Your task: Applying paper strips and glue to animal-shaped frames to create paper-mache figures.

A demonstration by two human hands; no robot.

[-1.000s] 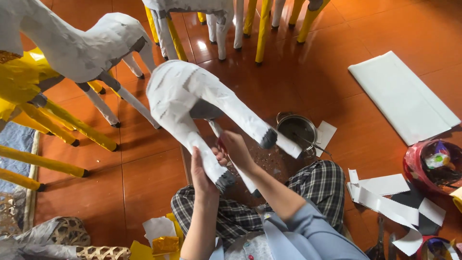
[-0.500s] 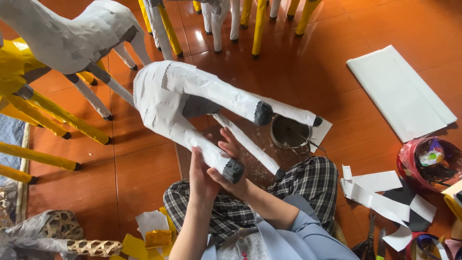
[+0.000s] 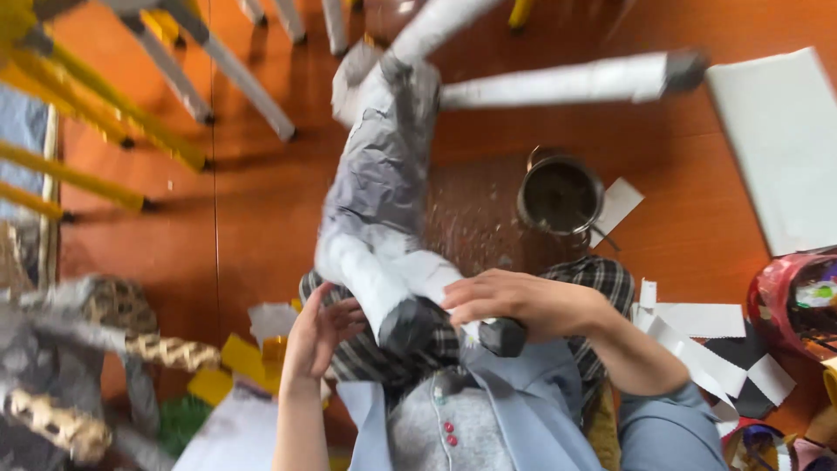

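Right hand (image 3: pixel 523 303) grips a leg of the white paper animal figure (image 3: pixel 384 183); left hand (image 3: pixel 318 336), seemingly open, touches the near leg

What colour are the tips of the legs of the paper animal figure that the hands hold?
Dark grey to black, on the white paper animal figure; the head view shows it.

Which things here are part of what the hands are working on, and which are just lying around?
In hand:
- paper-covered animal figure, held by its legs
- left hand beside one dark-tipped leg
- right hand over another leg
- metal pot close by
- cut paper strips

Lying about:
- white paper stack
- yellow frames
- red container
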